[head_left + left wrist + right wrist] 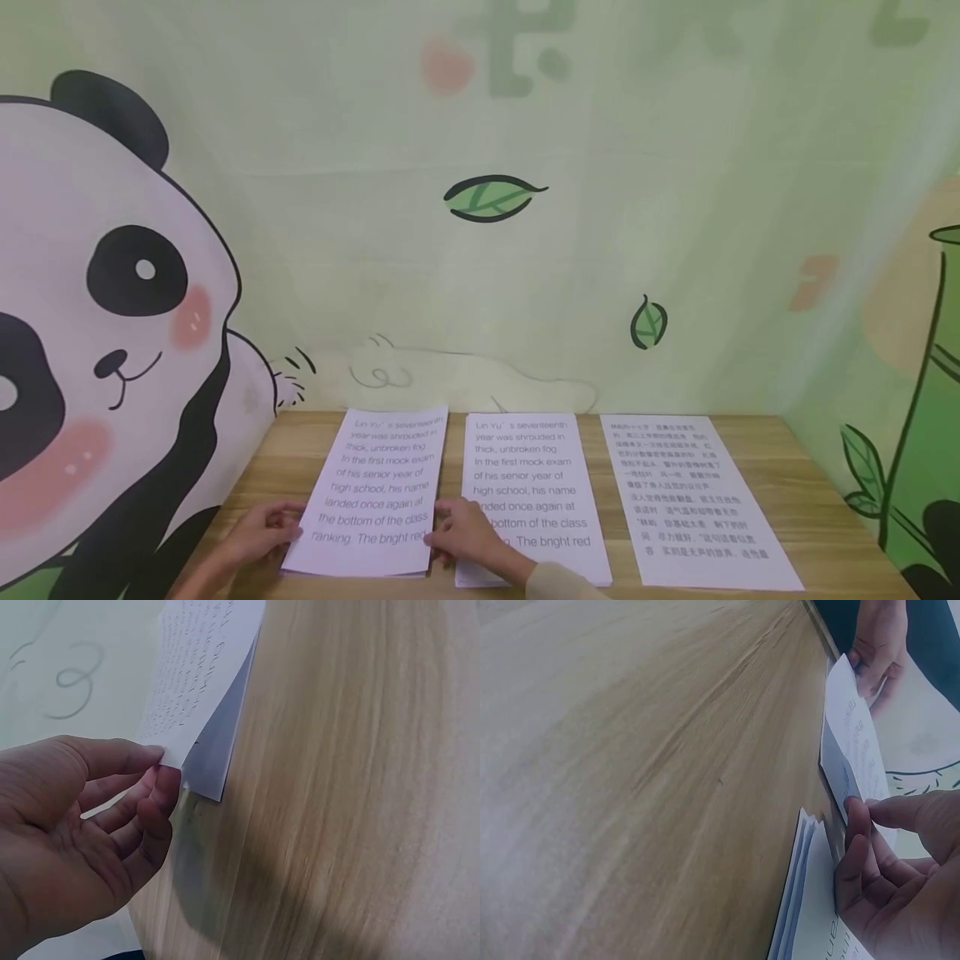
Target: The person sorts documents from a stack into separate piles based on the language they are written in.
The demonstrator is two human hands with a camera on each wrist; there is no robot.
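Both hands hold a printed sheet of paper (375,492) with English text, at the left of the table. My left hand (264,533) pinches its left edge near the lower corner. In the left wrist view, that corner of the sheet (202,682) is raised between thumb and fingers, over another sheet (217,750) lying beneath. My right hand (468,529) pinches the right edge of the sheet, as the right wrist view shows with the sheet (851,735) bowed slightly upward. The right hand overlaps the middle paper stack (525,467), which carries the same English text.
A sheet with Chinese text (690,500) lies to the right on the wooden table (810,500). Behind the table hangs a green backdrop (360,250) with a panda and leaves. The middle stack (810,900) shows several layered sheets.
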